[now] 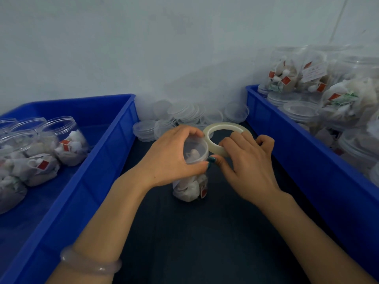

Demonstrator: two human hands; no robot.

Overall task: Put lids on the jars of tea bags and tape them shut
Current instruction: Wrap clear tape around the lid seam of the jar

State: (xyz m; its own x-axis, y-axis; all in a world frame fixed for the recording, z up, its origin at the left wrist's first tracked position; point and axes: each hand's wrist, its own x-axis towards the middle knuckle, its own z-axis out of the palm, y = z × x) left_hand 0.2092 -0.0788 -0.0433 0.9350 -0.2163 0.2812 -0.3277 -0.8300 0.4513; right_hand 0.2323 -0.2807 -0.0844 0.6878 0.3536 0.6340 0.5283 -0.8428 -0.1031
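Head view: translucent tape ring beside clear jar.

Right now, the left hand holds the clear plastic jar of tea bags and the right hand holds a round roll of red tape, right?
Almost. The head view shows the round roll of tape in the right hand is whitish, not red. The left hand does hold the clear plastic jar.

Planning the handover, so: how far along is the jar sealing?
Done, it seems: filled jars piled in the right bin look lidded, though tape is too blurred to confirm. In hand: the left hand grips a lidded jar while the right hand holds the tape roll against its lid. To do: open jars in the left bin, with loose lids behind.
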